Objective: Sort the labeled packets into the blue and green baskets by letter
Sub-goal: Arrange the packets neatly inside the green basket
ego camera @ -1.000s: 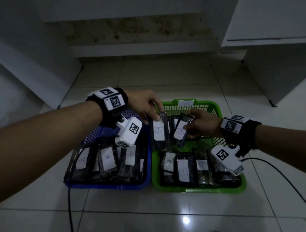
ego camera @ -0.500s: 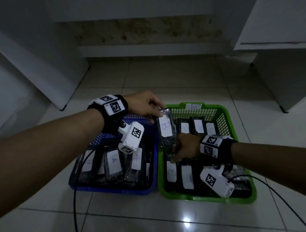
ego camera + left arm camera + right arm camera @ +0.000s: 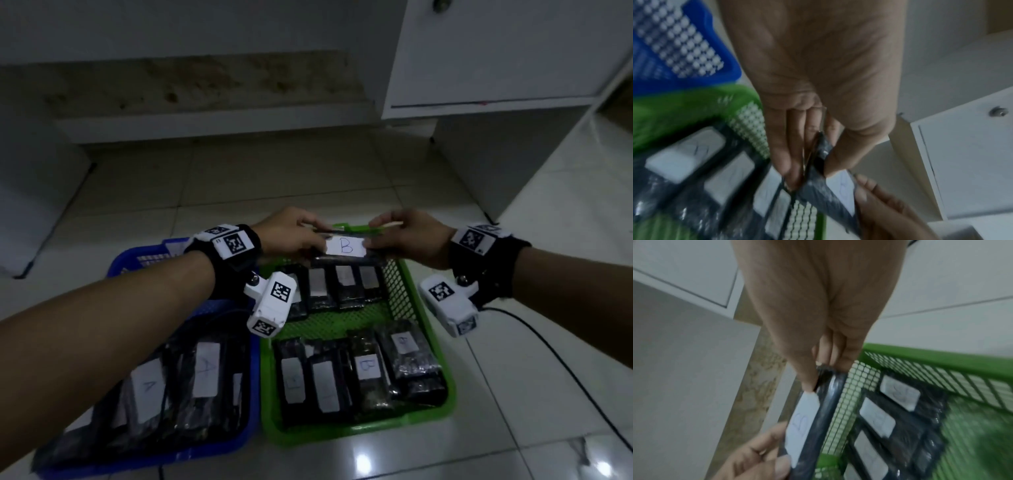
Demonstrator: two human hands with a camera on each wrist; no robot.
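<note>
A dark packet with a white label marked B (image 3: 345, 247) is held crosswise above the far end of the green basket (image 3: 442, 363). My left hand (image 3: 294, 236) pinches its left end (image 3: 820, 146) between thumb and fingers. My right hand (image 3: 400, 236) pinches its right end (image 3: 824, 374). The green basket holds several dark packets (image 3: 368, 373) labeled B, in a far row and a near row. The blue basket (image 3: 251, 383) on the left holds several packets labeled A (image 3: 147, 387).
Both baskets stand side by side on a glossy tiled floor (image 3: 513, 394). A black cable (image 3: 561, 363) runs across the floor at the right. A white cabinet (image 3: 496, 58) stands at the back right, a white panel (image 3: 30, 205) at the left, and a low wall ledge (image 3: 212, 126) behind.
My right hand rose from the middle of the green basket and took the packet's right end. The packet turned from upright to crosswise and moved over the basket's far end.
</note>
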